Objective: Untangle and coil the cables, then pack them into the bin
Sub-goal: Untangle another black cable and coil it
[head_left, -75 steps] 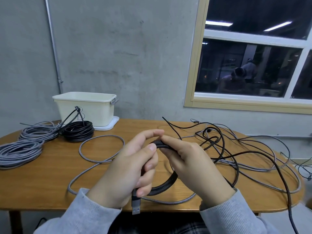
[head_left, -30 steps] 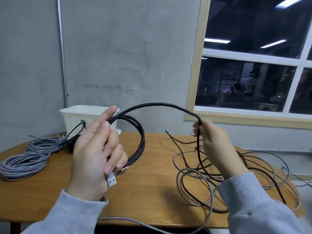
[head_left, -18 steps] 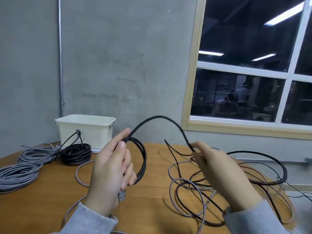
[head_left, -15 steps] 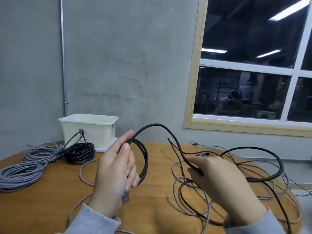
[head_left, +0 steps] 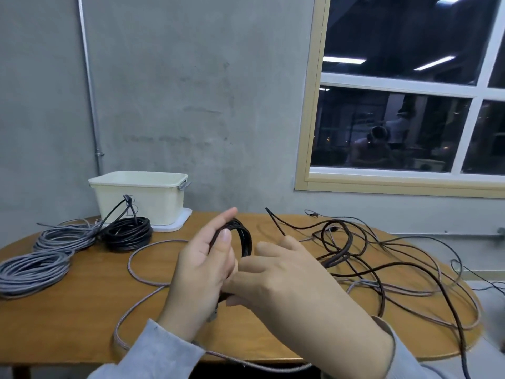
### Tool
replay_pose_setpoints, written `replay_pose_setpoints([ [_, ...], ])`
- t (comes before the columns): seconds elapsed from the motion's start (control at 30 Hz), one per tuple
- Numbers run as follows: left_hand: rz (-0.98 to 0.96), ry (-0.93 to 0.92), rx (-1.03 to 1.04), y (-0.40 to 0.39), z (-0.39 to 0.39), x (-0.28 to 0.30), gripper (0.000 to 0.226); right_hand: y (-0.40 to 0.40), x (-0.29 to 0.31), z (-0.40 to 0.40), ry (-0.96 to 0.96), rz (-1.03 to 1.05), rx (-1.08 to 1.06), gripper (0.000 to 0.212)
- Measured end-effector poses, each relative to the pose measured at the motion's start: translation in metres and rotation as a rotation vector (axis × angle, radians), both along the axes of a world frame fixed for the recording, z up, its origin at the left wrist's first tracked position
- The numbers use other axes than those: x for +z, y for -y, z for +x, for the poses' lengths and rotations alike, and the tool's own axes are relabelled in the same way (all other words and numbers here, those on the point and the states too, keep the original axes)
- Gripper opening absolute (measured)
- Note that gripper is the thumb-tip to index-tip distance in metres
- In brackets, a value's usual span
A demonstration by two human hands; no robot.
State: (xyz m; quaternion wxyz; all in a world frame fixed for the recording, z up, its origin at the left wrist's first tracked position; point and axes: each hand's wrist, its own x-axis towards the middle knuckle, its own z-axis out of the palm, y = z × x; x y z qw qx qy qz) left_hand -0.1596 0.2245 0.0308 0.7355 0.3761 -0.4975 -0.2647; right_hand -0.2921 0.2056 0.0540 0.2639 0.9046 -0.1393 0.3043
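Observation:
My left hand (head_left: 202, 272) grips a small coil of the black cable (head_left: 244, 237) above the middle of the wooden table (head_left: 68, 310), thumb pressed on its top. My right hand (head_left: 281, 283) has come up against it from the right, fingertips at the coil's lower part, where they seem to pinch the cable. The cable's loose length trails right from under that hand into a tangle of black and grey cables (head_left: 355, 255). The cream bin (head_left: 139, 198) stands at the back left, standing on its white lid.
A coiled black cable (head_left: 127, 236) lies in front of the bin, with two coiled grey cables (head_left: 65, 236) (head_left: 30, 272) to its left. A loose grey braided cable (head_left: 142, 269) loops across the table's middle and over the near edge. Thin wires hang off the right edge.
My right hand has swung from the right back to my left hand, bringing another loop of black cable to the coil. Both hands have dropped lower toward the table.

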Motion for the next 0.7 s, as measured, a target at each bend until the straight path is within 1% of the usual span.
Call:
replay_pose_setpoints([
  [0.1,-0.004,-0.011,-0.055,-0.002,0.003,0.000,0.028,0.002,0.002,0.000,0.087,-0.015,0.064,0.029],
  [0.2,0.026,-0.050,-0.147,-0.006,0.001,-0.001,0.030,0.004,0.004,0.000,0.209,0.102,0.137,0.023],
  [0.27,0.065,-0.086,-0.271,-0.011,-0.001,-0.002,0.029,0.008,0.006,-0.002,0.291,0.212,0.164,0.020],
  [0.37,0.042,-0.094,-0.549,-0.018,0.001,-0.002,0.056,0.016,0.007,-0.006,0.332,0.372,0.199,0.014],
  [0.4,0.024,-0.072,-0.609,-0.020,0.002,-0.001,0.064,0.018,0.007,-0.007,0.334,0.408,0.213,0.011],
  [0.43,0.011,-0.047,-0.641,-0.021,0.003,0.001,0.067,0.019,0.006,-0.007,0.343,0.431,0.225,0.010],
  [0.5,0.003,-0.022,-0.646,-0.021,0.004,0.001,0.065,0.021,0.004,-0.008,0.386,0.440,0.245,0.010],
  [0.6,0.014,-0.049,-0.646,-0.019,0.004,0.001,0.063,0.022,0.001,-0.007,0.457,0.490,0.228,0.012],
  [0.7,0.020,-0.059,-0.626,-0.019,0.004,0.001,0.060,0.021,-0.003,-0.006,0.462,0.580,0.186,0.016],
])
